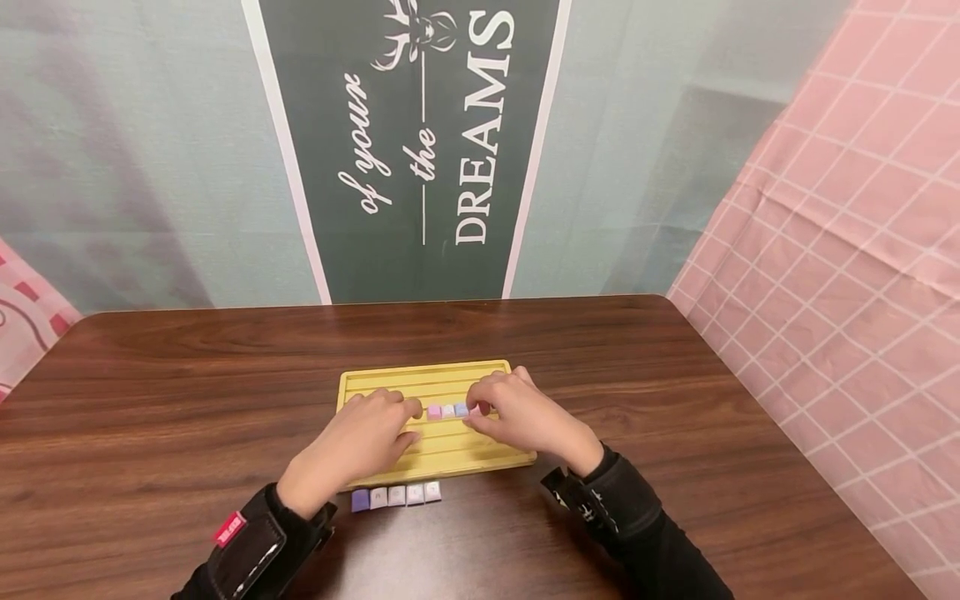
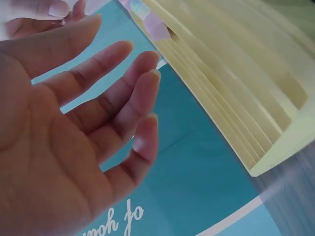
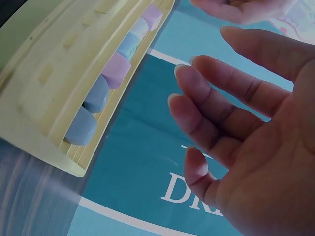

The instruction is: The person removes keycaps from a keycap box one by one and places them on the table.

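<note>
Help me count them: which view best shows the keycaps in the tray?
The right wrist view: the keycaps look large, uncovered by hands. The head view shows them small, some behind the right hand; the left wrist view catches just a few at its top edge.

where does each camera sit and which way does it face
Head: on the head, facing forward and down at the yellow tray; left hand, right hand, sleeves show.
Left wrist: on that wrist, facing the tray; left hand close, right partly.
Right wrist: on that wrist, facing the tray; right hand close, left partly.
Both wrist views share the tray and keycaps.
</note>
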Motion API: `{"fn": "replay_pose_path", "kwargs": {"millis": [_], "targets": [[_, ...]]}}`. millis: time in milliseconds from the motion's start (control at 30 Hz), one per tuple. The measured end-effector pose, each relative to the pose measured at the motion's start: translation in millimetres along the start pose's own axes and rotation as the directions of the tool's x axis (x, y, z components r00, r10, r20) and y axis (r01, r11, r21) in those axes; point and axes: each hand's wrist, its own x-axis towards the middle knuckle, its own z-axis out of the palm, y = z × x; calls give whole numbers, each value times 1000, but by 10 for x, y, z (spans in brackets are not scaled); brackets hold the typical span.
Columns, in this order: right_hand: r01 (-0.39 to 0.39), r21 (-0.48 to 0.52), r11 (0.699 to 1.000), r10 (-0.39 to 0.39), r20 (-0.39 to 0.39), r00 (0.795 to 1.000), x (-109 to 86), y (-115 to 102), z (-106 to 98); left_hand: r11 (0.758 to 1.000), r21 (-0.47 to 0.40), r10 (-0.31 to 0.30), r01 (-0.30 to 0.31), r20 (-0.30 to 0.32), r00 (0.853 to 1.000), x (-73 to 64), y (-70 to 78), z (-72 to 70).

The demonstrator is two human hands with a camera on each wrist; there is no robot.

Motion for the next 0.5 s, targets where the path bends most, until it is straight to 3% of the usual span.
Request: {"fn": "replay_pose_path", "kwargs": {"millis": [267, 500], "targets": [[-2, -8, 1000, 1, -13, 1000, 7, 39, -12, 999, 2, -32, 32, 48, 998, 123, -2, 1], [-48, 8, 999, 48, -13, 999, 10, 82, -37, 998, 29, -55, 52, 84, 995, 289, 6, 42]]}}
